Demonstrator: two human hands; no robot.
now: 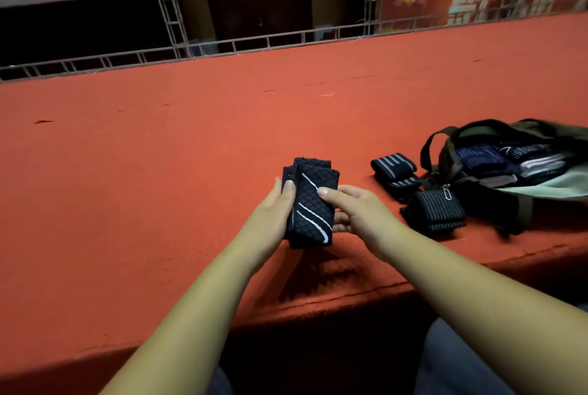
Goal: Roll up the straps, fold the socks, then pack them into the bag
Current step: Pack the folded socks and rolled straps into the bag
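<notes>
Folded sock (310,203) held up, left of the bag (521,191)
The left grip (273,207) and right grip (356,210) each pinch the sock above the red counter (159,156); two rolled straps (394,168) lie just left of the bag

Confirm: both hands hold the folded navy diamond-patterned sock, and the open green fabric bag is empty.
The left hand and right hand do hold the folded navy diamond-patterned sock, but the open green fabric bag is not empty: the head view shows folded dark fabrics inside.
</notes>
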